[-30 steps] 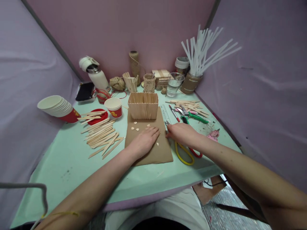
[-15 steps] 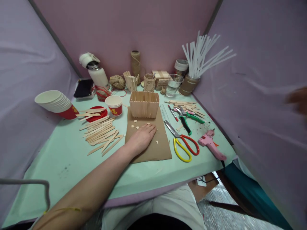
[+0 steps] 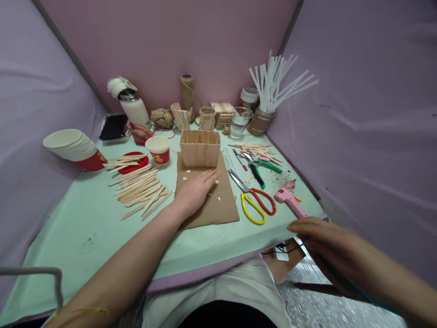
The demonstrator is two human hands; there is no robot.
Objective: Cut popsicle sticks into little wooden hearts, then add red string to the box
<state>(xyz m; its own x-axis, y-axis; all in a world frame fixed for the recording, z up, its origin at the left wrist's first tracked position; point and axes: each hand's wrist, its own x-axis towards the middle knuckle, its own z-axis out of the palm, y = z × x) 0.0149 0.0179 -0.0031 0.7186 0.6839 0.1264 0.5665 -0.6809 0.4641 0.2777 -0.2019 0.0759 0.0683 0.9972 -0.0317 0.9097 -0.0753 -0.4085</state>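
My left hand [image 3: 196, 191] lies flat on the brown cardboard sheet [image 3: 221, 214], fingers stretched out together. Small pale wood chips [image 3: 219, 199] are scattered around it. Just beyond the fingertips, a box made of wooden craft sticks [image 3: 200, 152] stands on the cardboard's far end. My right hand [image 3: 317, 230], a little blurred, hovers at the table's front right edge with its fingers extended and nothing visible in them. It is nearest to the pink glue gun [image 3: 290, 197], whose handle end it partly hides. Scissors with red and yellow handles [image 3: 252, 200] lie between the cardboard and the glue gun.
Loose craft sticks [image 3: 138, 187] lie left of the cardboard, near a paper cup [image 3: 159, 150] and stacked cups [image 3: 77, 148]. Green-handled pruners [image 3: 257, 175] and a red marker [image 3: 240, 160] lie on the right. A water cup [image 3: 239, 123] and white glue sticks [image 3: 273, 86] stand behind.
My right hand has come in from the far right edge to the table's front right corner. My left hand has slid slightly over the cardboard, staying flat. The view has shifted a little.
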